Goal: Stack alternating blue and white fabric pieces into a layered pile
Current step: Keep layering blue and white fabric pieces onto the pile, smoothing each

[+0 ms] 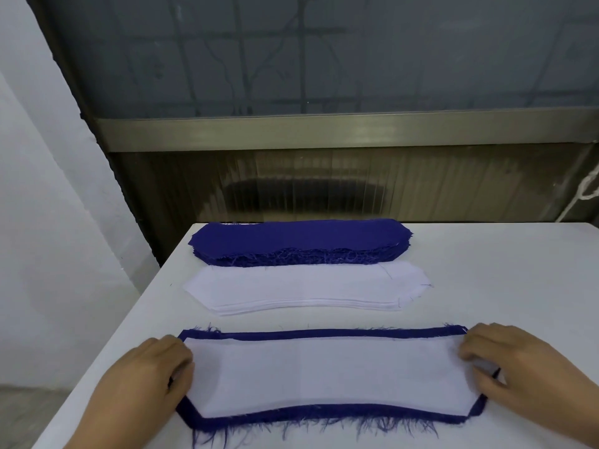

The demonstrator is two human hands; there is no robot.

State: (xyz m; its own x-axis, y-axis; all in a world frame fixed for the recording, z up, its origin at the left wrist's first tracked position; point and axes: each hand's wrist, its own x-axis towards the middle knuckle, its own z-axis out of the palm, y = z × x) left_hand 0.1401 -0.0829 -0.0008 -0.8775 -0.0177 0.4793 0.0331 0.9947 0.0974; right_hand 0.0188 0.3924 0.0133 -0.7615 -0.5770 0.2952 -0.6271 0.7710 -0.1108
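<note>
Head view — blue stack point(298, 241), white stack point(304, 288).

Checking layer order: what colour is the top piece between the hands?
White top piece, seen in the head view.

Soft, even, cool bluish light with only faint shadows. The wide lens bends straight lines toward the frame edges. Detail looks slightly soft throughout.

Bare table point(505, 273) right of white stack point(304, 288) and blue stack point(298, 243); narrow gaps between them.
</note>
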